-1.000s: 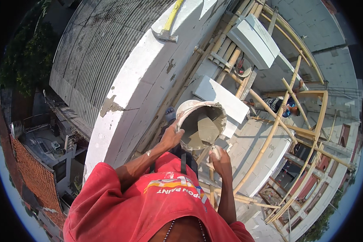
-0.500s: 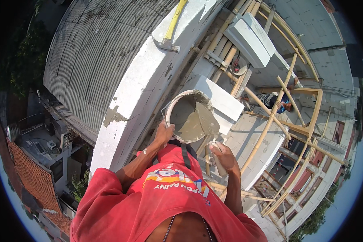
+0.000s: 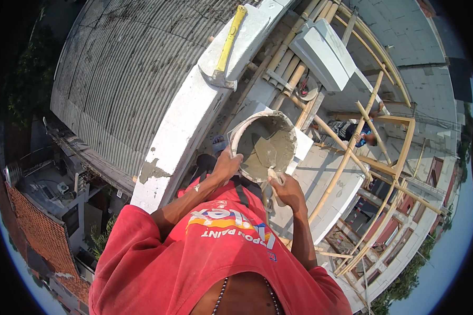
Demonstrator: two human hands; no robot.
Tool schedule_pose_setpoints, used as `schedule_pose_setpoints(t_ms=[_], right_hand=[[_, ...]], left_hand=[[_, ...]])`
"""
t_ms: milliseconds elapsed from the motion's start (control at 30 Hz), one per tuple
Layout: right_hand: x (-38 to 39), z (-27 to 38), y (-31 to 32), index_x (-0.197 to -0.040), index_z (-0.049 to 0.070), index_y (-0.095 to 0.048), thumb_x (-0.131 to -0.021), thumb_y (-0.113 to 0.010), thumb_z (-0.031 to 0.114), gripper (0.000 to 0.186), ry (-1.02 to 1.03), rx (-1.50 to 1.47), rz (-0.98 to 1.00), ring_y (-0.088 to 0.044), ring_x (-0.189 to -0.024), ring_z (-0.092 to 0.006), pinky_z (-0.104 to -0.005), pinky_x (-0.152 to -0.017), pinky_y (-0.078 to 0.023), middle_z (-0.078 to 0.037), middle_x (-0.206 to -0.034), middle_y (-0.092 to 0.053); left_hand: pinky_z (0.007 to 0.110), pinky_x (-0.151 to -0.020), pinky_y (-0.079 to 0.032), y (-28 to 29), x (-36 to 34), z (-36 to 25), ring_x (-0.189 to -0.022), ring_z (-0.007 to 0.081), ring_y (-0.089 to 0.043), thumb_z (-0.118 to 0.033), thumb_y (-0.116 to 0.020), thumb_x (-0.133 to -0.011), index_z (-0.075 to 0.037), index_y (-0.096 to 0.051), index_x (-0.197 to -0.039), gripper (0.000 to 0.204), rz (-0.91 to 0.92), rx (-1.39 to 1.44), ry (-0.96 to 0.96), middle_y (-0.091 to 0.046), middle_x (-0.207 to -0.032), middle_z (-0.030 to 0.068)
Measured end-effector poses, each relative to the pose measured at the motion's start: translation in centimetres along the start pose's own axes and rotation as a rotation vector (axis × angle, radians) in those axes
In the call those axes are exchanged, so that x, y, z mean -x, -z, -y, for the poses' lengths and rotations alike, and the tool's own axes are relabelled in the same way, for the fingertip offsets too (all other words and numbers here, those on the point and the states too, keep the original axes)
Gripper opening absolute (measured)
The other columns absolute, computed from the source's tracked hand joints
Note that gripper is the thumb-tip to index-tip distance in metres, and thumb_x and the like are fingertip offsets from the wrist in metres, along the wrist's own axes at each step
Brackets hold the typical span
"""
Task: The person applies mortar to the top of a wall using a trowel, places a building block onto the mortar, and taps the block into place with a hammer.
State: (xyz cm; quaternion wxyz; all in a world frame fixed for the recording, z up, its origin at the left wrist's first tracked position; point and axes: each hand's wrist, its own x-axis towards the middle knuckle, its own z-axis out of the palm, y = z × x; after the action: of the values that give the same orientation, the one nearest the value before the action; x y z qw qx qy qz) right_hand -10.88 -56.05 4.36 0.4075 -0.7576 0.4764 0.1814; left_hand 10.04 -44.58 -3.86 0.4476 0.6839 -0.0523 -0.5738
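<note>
My left hand [image 3: 227,166] grips the near left rim of a bucket [image 3: 251,135], which is tilted toward me. Grey wet mortar [image 3: 256,167] lies in its bottom and smears its inner wall. My right hand [image 3: 289,191] is closed around the handle of a trowel. The trowel blade [image 3: 266,151], coated in mortar, is inside the bucket, against the mortar. A hammer [image 3: 227,50] with a yellow handle lies on top of the white wall [image 3: 181,113], ahead and to the left of the bucket.
Bamboo scaffold poles [image 3: 337,176] cross on the right. White blocks [image 3: 320,58] are stacked on bamboo ahead. Below, at right, another person [image 3: 365,137] is partly hidden by poles. A corrugated roof [image 3: 121,94] adjoins the wall's left side, with a drop to lower roofs [image 3: 37,231].
The trowel blade has gone from the bucket's right rim farther into the bucket. The bucket has shifted right in the view, still held by my left hand.
</note>
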Motion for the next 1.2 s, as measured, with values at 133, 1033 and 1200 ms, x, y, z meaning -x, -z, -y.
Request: schedule_pose_setpoints(t_ms=[133, 1033, 1200], right_hand=[[-0.2, -0.3, 1.1, -0.124, 0.002, -0.067, -0.094, -0.064, 0.049, 0.056, -0.121, 0.165, 0.012, -0.064, -0.112, -0.0466, -0.0508, -0.095, -0.050, -0.030, -0.117, -0.069], [-3.4, 1.5, 6.8, -0.126, 0.001, -0.058, -0.098, -0.063, 0.032, 0.042, -0.092, 0.466, 0.049, -0.062, -0.106, -0.0519, -0.0539, -0.089, -0.048, -0.033, -0.116, -0.064], [-4.4, -1.1, 8.0, -0.129, 0.001, -0.059, -0.099, -0.060, 0.042, 0.051, -0.164, 0.647, 0.144, -0.062, -0.109, -0.0526, -0.0560, -0.089, -0.048, -0.033, -0.118, -0.065]], left_hand=[[0.034, -0.098, -0.047, -0.7, -0.4, -0.9, -0.105, 0.0206, -0.060, -0.003, -0.058, -0.093, -0.006, -0.041, -0.156, 0.065, 0.036, 0.010, -0.041, -0.065, -0.125, 0.0133], [0.058, -0.096, -0.056, -5.1, -0.1, -2.9, -0.115, 0.0617, -0.059, -0.006, -0.055, -0.090, -0.038, -0.015, -0.164, 0.090, 0.072, -0.106, -0.045, -0.017, -0.159, 0.0410], [0.059, -0.103, -0.051, -4.9, -0.9, -2.2, -0.122, 0.0646, -0.052, -0.003, -0.056, -0.089, -0.037, -0.013, -0.165, 0.094, 0.058, -0.028, -0.043, -0.014, -0.160, 0.0433]])
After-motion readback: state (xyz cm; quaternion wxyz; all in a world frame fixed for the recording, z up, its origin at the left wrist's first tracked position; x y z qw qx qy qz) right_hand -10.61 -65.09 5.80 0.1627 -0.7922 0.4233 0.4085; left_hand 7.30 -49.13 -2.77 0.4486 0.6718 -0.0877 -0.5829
